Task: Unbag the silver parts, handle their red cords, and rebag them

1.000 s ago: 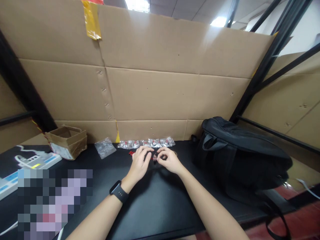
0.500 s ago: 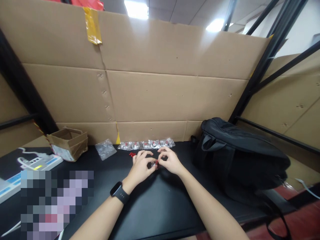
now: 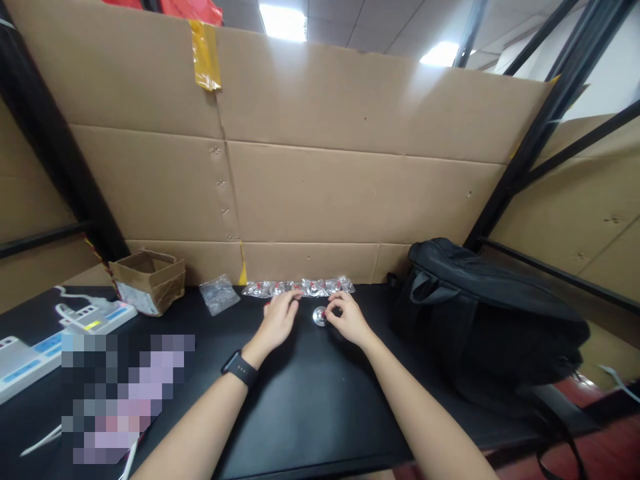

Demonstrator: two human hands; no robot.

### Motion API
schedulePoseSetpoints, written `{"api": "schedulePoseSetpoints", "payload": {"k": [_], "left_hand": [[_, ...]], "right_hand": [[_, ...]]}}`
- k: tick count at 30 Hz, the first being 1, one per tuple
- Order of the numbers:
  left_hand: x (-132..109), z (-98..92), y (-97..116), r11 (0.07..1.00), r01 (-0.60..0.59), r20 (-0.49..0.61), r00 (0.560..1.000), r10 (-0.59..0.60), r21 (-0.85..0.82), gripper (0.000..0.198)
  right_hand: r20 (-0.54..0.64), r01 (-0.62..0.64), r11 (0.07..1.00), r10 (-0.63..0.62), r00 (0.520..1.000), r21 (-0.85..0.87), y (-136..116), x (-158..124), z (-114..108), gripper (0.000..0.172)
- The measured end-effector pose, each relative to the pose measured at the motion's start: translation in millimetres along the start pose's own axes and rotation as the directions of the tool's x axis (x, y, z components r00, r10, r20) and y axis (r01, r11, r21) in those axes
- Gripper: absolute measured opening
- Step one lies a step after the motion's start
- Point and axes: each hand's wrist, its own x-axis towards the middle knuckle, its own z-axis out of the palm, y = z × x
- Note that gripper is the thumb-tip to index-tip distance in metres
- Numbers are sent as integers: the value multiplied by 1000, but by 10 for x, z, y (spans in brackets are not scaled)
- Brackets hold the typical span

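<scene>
A shiny round silver disc is above or on the black table top, just left of my right hand. The thumb and forefinger of that hand are pinched at the disc's right edge on a small red piece; whether it is joined to the disc I cannot tell. My left hand is to the left, apart from the disc, its fingers stretched forward and slightly bent. A bit of red shows beside its knuckles, mostly covered. Behind both hands lies a row of clear packets with silver discs and red pieces inside.
A clear plastic bag and an open cardboard box are at the left, near a white power strip with cables. A black backpack fills the right side. A cardboard wall closes off the back.
My left hand has let go of the disc and drawn away to the left, over the red pieces on the table. The disc now shows openly beside my right hand. The view has shifted slightly.
</scene>
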Motion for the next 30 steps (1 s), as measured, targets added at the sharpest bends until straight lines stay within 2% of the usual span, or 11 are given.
{"api": "schedulePoseSetpoints", "payload": {"k": [3,5,10,12,14,16,18,21,24,30], "left_hand": [[88,-164,-236,989,121,-128,986,-109,86,39],[105,-264,-367,965,176,-149,978,-149,195,40],[79,-351,-521,931,179,-40,984,-175,317,34],[66,-345,-547,923,148,8,987,-161,355,31],[53,-341,-569,917,103,55,989,-134,384,25],[41,-338,-584,916,70,80,991,-110,394,19],[32,-331,-584,917,57,80,992,-96,394,13],[20,-308,-549,917,41,67,995,-73,396,7],[5,-274,-483,920,10,70,997,-41,392,7],[4,-202,-281,953,-13,38,999,1,304,11]], "right_hand": [[-36,-7,997,4,999,-72,78,12,6,6],[-51,-8,995,3,999,-99,112,19,23,7],[-37,-15,992,11,999,-127,143,46,21,11],[-8,-21,986,20,1000,-165,156,49,-45,11],[29,-48,970,56,998,-240,188,35,-146,21],[65,-89,945,115,991,-315,245,8,-260,38],[92,-126,928,168,981,-352,320,-20,-360,44],[129,-136,938,185,974,-318,428,-34,-457,40],[166,-104,963,148,975,-247,479,-13,-493,38],[149,-68,973,103,984,-220,424,13,-493,28]]}}
